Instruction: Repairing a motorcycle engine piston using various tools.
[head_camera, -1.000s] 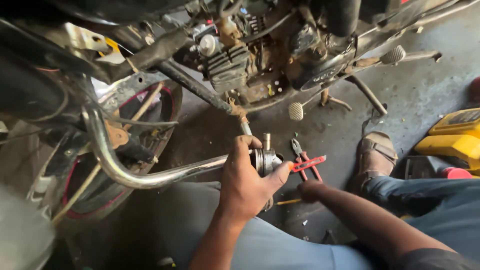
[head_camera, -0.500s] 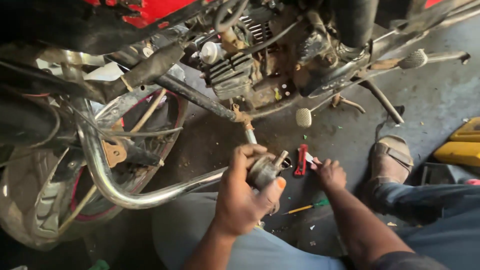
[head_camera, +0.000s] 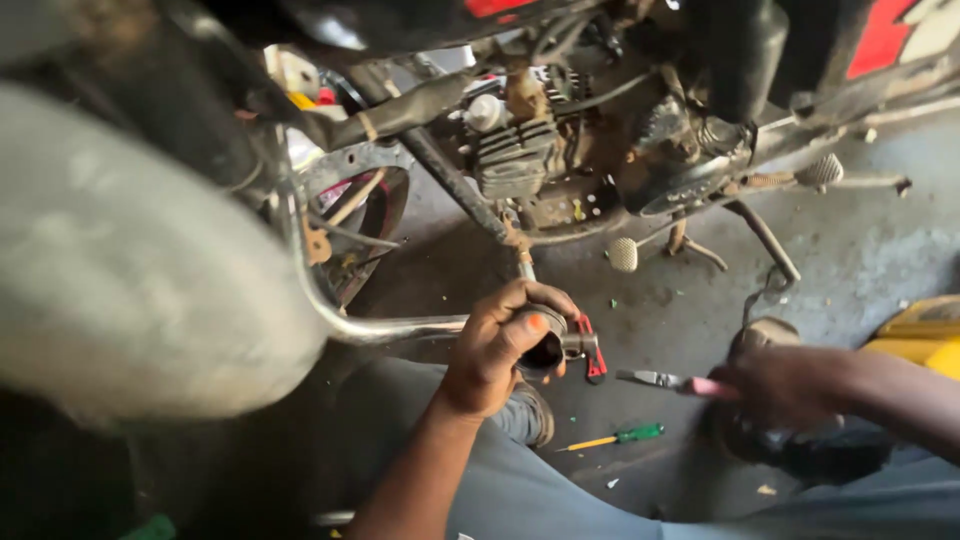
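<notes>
A person works low beside a motorcycle, seen from a head-worn camera looking down. The left hand (head_camera: 500, 345) is wrapped tightly around the open end of a chrome exhaust pipe (head_camera: 400, 328), fingers curled over the top and thumb pressed against the dark mouth of the pipe, holding it just above the oily concrete floor (head_camera: 860, 260). The pipe runs away toward nine o'clock from that hand and bends upward at the front of the bike.

At three o'clock from the left hand, well apart from it, the right hand (head_camera: 790, 385) is closed on the red handles of a pair of pliers (head_camera: 665, 380), whose metal nose points back toward nine o'clock, stopping short of the pipe end. A second red-handled tool (head_camera: 594, 358) shows just beside the pipe's mouth; whether it rests on the floor or is held cannot be told.

A screwdriver (head_camera: 612, 438) with a green handle and yellow shaft lies on the floor at five o'clock from the left hand. The engine (head_camera: 520, 150) sits at twelve o'clock, a spoked wheel (head_camera: 360, 215) at ten o'clock. A sandalled foot (head_camera: 765, 335) rests at two o'clock from the pliers, and a yellow case (head_camera: 925, 325) shows at the right edge.
</notes>
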